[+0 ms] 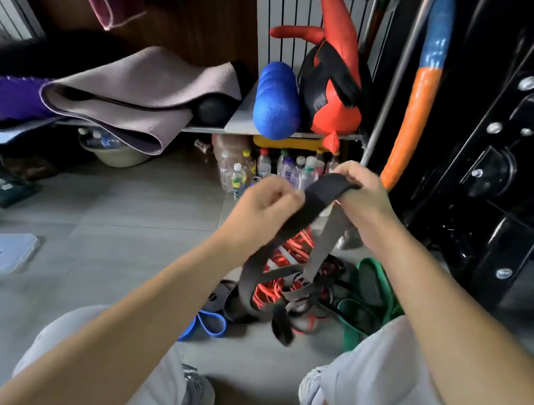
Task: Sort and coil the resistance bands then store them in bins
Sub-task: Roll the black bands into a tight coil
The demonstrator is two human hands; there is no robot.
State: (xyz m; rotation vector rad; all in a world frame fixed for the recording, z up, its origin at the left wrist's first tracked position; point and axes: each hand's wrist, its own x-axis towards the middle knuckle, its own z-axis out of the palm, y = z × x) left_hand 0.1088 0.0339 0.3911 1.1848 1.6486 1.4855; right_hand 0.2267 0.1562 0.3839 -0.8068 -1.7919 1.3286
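Left hand and right hand each pinch the black band, lifted above the pile; open floor leftward.

A band runs between the left hand and right hand, above a pile of bands on the floor. Behind stand bottles under a shelf bearing a foam roller, a folded mat to its left
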